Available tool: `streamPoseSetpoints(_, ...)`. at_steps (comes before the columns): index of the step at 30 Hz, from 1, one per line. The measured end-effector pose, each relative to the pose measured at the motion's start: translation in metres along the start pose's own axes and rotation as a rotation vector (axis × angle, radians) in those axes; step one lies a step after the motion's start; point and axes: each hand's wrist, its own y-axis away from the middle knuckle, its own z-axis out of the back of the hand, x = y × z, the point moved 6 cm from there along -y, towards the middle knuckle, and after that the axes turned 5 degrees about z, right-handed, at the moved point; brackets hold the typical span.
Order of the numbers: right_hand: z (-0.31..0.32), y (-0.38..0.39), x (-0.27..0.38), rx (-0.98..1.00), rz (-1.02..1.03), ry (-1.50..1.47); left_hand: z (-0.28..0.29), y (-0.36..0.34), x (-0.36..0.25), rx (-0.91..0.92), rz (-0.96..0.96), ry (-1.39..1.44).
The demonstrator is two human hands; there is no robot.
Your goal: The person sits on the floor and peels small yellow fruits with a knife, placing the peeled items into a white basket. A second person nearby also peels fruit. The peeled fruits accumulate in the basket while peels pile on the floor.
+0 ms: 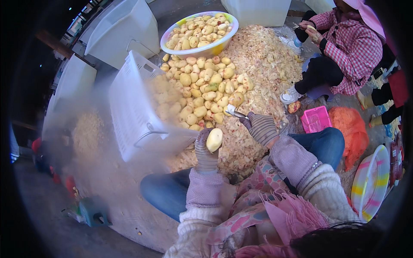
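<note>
In a striped glove, my left hand (pixel 206 154) is closed round a pale peeled potato (pixel 214 140). My right hand (pixel 261 128), gloved the same way, grips a peeler (pixel 236 113) by its handle. The peeler's metal end points left, with a whitish bit at its tip, and it stands apart from the potato. Just beyond both hands spreads a pile of potatoes (pixel 202 92), mostly peeled, some with reddish patches. Potato peelings (pixel 264 60) lie in a thick heap right of the pile and under my hands.
A white crate (pixel 129 112) lies tipped at the left of the pile. Behind stands a colourful basin (pixel 198 52) of potatoes. A co-worker in a checked shirt (pixel 357 56) sits at the right. Nearby are a pink basket (pixel 316 120), an orange net bag (pixel 347 129) and another basin (pixel 371 182).
</note>
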Motion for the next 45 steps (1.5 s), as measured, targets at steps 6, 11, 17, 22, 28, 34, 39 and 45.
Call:
streamPoseSetpoints(6,-0.015,0.012,0.023,0.243,0.233,-0.184,-0.039,0.019,0.014,0.285,0.388,0.480)
streamPoseSetpoints(11,0.009,0.007,0.020,0.131,0.097,-0.058,-0.043,0.020,-0.001,0.329,0.076,0.070)
streamPoseSetpoints(17,0.027,0.011,0.020,0.402,0.273,0.005,-0.023,0.014,-0.023,0.183,-0.239,-0.406)
streamPoseSetpoints(22,0.011,0.018,0.020,0.408,0.220,0.041,-0.032,0.020,-0.024,0.189,-0.280,-0.533)
streamPoseSetpoints(28,0.014,-0.009,-0.026,0.055,-0.115,-0.072,-0.059,0.043,0.011,0.380,0.007,-0.468)
streamPoseSetpoints(34,0.017,0.021,-0.008,0.203,0.088,-0.162,-0.039,0.031,-0.019,0.299,-0.111,-0.063)
streamPoseSetpoints(39,0.025,0.030,0.019,0.141,0.163,-0.045,-0.035,0.029,-0.006,0.283,0.286,0.550)
streamPoseSetpoints(45,0.007,0.049,0.063,0.151,0.350,-0.090,-0.017,0.028,0.011,-0.020,0.346,0.650)
